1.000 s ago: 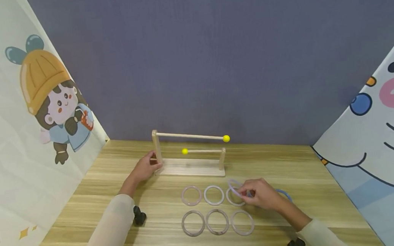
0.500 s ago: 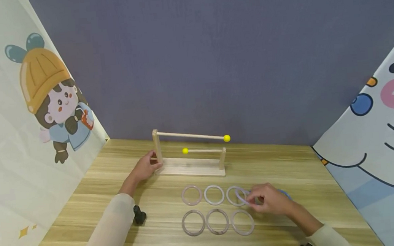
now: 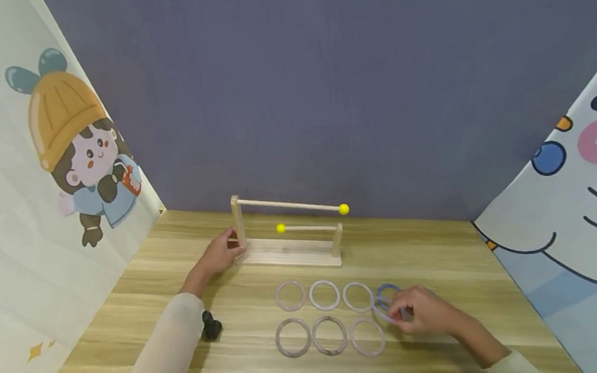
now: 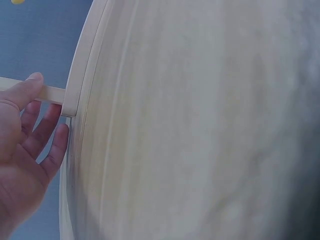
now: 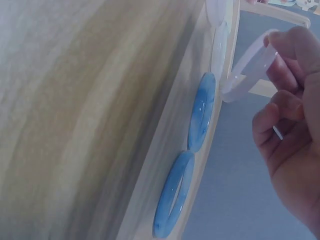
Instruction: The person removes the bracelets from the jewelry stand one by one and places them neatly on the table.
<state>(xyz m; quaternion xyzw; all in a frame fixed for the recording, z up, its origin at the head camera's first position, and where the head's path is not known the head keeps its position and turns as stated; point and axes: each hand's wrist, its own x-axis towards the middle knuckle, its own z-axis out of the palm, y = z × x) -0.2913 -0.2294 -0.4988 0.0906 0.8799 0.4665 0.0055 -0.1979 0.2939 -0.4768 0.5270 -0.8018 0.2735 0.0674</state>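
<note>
My right hand (image 3: 424, 310) pinches a pale lavender bangle (image 5: 235, 92) between thumb and fingertips, holding it tilted over the table beside a blue bangle (image 3: 388, 285). The right wrist view shows that blue bangle and a second blue bangle (image 5: 167, 197) lying flat; in the head view my hand mostly hides the second. At the back, my left hand (image 3: 220, 254) grips the left post of a wooden stand (image 3: 290, 259), its thumb across the post (image 4: 52, 94) and fingers behind. The stand has two horizontal rods, each tipped with a yellow ball (image 3: 344, 209).
Several bangles lie in two rows before the stand, including a pinkish bangle (image 3: 277, 296), a white bangle (image 3: 311, 296) and a grey bangle (image 3: 277, 339). A small black object (image 3: 212, 326) sits by my left forearm. A dark wall panel (image 3: 292, 94) rises behind the table.
My right hand has moved right and toward me with the lavender bangle, from over the back row to beside its right end. A blue bangle has come into view there. My left hand stays put.
</note>
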